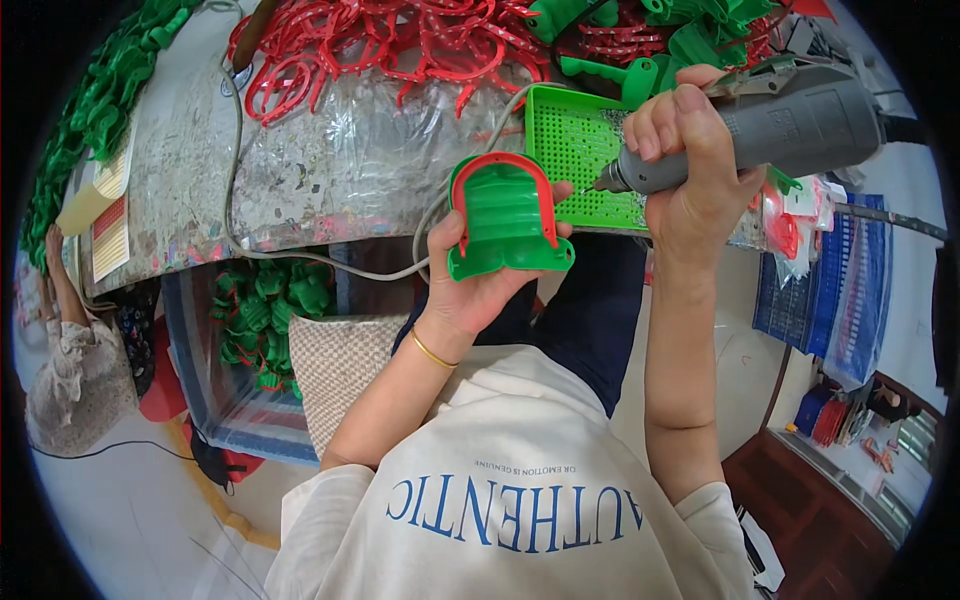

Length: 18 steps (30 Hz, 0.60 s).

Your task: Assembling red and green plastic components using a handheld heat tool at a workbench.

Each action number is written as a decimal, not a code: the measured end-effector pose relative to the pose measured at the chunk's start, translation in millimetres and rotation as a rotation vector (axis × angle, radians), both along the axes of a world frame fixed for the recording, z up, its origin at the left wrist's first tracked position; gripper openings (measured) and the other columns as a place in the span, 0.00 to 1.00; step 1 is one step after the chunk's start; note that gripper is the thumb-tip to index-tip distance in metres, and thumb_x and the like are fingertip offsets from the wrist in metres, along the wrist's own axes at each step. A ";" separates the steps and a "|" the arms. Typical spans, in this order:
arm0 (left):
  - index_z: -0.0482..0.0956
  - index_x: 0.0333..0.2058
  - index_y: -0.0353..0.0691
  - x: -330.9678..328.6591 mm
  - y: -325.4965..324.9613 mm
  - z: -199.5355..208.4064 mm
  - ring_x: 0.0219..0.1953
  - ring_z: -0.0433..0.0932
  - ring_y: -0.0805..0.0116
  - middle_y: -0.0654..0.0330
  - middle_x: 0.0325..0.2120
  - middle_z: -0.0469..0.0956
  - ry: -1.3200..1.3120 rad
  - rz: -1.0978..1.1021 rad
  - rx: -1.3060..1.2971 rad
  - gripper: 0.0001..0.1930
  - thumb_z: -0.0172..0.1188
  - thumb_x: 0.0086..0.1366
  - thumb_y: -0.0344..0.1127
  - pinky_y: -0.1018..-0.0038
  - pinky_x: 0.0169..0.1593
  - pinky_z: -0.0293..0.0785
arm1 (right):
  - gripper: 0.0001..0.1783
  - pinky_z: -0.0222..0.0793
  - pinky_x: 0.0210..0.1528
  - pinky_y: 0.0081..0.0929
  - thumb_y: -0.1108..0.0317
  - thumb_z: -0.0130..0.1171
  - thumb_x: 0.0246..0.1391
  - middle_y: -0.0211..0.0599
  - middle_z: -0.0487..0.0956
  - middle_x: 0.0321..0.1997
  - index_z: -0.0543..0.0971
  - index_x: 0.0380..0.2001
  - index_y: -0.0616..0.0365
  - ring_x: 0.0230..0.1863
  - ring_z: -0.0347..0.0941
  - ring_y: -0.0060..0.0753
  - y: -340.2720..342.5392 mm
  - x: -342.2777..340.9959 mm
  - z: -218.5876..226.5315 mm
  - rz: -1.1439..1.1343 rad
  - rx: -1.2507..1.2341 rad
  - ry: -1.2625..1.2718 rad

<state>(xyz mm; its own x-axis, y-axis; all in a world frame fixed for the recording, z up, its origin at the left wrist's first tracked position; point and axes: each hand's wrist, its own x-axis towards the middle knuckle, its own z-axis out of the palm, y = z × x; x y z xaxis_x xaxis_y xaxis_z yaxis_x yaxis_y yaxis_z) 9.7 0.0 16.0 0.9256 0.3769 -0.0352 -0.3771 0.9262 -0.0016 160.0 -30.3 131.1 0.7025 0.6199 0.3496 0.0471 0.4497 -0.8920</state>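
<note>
My left hand (pixel 470 285) grips a curved green plastic part (pixel 502 200) near the table's front edge. A red U-shaped plastic frame (pixel 547 205) sits along the inside of its rim. Wrapped round a grey electric screwdriver (pixel 790 125), my right hand (pixel 690 150) holds the tool with its tip pointing left. The tip (pixel 597 185) is over a bright green perforated tray (pixel 585 150), a short way right of the green part and apart from it. Small silvery pieces, seemingly screws, lie in the tray.
Red plastic frames (pixel 400 45) are heaped along the far side of the table (pixel 300 170), with green parts (pixel 700 50) at far right. A grey cable (pixel 232 150) crosses the tabletop. Below left, a crate (pixel 190 330) holds several green-and-red pieces. Another person (pixel 80 385) works at far left.
</note>
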 end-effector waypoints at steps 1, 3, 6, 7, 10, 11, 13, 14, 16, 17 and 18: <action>0.58 0.60 0.38 0.8 0.4 2.2 0.53 0.70 0.48 0.43 0.59 0.59 0.002 0.019 0.018 0.39 0.56 0.57 0.56 0.57 0.52 0.72 | 0.08 0.58 0.24 0.23 0.72 0.56 0.52 0.30 0.64 0.17 0.73 0.36 0.64 0.18 0.60 0.23 0.1 -0.6 -1.3 0.009 -0.012 0.002; 0.58 0.61 0.39 2.8 1.2 6.6 0.53 0.70 0.48 0.44 0.60 0.59 0.003 0.035 0.036 0.39 0.56 0.57 0.56 0.57 0.52 0.72 | 0.08 0.58 0.24 0.23 0.72 0.56 0.53 0.30 0.64 0.17 0.73 0.36 0.64 0.18 0.60 0.23 -0.6 -1.3 -4.2 0.015 -0.024 0.003; 0.58 0.60 0.37 6.4 0.6 10.0 0.54 0.70 0.47 0.46 0.58 0.62 0.022 0.032 0.113 0.39 0.56 0.57 0.55 0.56 0.54 0.71 | 0.08 0.58 0.24 0.23 0.72 0.56 0.53 0.30 0.64 0.17 0.72 0.36 0.63 0.18 0.61 0.23 -1.2 -2.2 -7.3 0.043 -0.033 -0.014; 0.59 0.60 0.36 7.6 -0.4 10.0 0.54 0.69 0.47 0.46 0.57 0.63 0.055 0.031 0.112 0.38 0.56 0.57 0.55 0.56 0.55 0.69 | 0.08 0.58 0.24 0.23 0.72 0.56 0.53 0.29 0.64 0.17 0.72 0.36 0.63 0.18 0.61 0.22 -0.7 -2.8 -7.7 0.051 -0.033 -0.018; 0.60 0.59 0.34 11.0 -2.0 11.1 0.56 0.68 0.47 0.47 0.55 0.66 0.102 0.042 0.105 0.38 0.56 0.57 0.54 0.55 0.57 0.67 | 0.08 0.58 0.24 0.23 0.72 0.56 0.53 0.29 0.64 0.17 0.72 0.36 0.63 0.18 0.61 0.22 0.6 -1.4 -9.2 0.063 -0.020 -0.018; 0.60 0.59 0.34 11.9 -2.0 11.2 0.56 0.67 0.47 0.47 0.55 0.67 0.116 0.057 0.098 0.37 0.56 0.58 0.54 0.55 0.58 0.66 | 0.08 0.58 0.24 0.23 0.72 0.55 0.53 0.29 0.64 0.17 0.72 0.36 0.63 0.18 0.61 0.22 0.6 -0.7 -9.5 0.068 -0.007 -0.015; 0.60 0.59 0.34 13.6 -0.1 9.4 0.57 0.67 0.48 0.47 0.55 0.67 0.110 0.048 0.106 0.37 0.56 0.58 0.54 0.55 0.58 0.65 | 0.08 0.58 0.24 0.23 0.72 0.56 0.53 0.29 0.64 0.17 0.72 0.36 0.63 0.18 0.61 0.22 0.1 2.0 -5.5 0.069 0.014 0.017; 0.60 0.59 0.35 14.0 0.9 8.7 0.57 0.66 0.48 0.47 0.55 0.66 0.104 0.041 0.114 0.37 0.56 0.58 0.54 0.55 0.58 0.65 | 0.08 0.58 0.24 0.23 0.72 0.56 0.53 0.29 0.65 0.17 0.72 0.36 0.63 0.18 0.61 0.22 -0.1 3.6 -3.0 0.072 0.035 0.050; 0.59 0.59 0.36 14.5 1.9 9.6 0.57 0.67 0.49 0.47 0.56 0.66 0.119 0.040 0.118 0.37 0.55 0.58 0.54 0.55 0.58 0.65 | 0.08 0.59 0.24 0.24 0.73 0.56 0.53 0.29 0.65 0.17 0.73 0.36 0.63 0.18 0.61 0.22 0.5 8.3 0.3 0.070 0.042 0.050; 0.59 0.60 0.37 14.5 2.4 9.7 0.56 0.67 0.49 0.47 0.56 0.65 0.135 0.043 0.122 0.37 0.55 0.58 0.54 0.56 0.58 0.66 | 0.08 0.59 0.24 0.24 0.73 0.56 0.52 0.29 0.65 0.17 0.73 0.36 0.63 0.18 0.61 0.21 0.9 10.1 0.7 0.070 0.049 0.050; 0.59 0.60 0.37 14.3 3.0 9.4 0.56 0.67 0.49 0.47 0.56 0.65 0.135 0.041 0.121 0.37 0.55 0.58 0.54 0.56 0.58 0.66 | 0.08 0.59 0.24 0.24 0.73 0.56 0.52 0.29 0.65 0.17 0.73 0.36 0.63 0.18 0.61 0.21 1.3 11.0 -0.1 0.069 0.049 0.050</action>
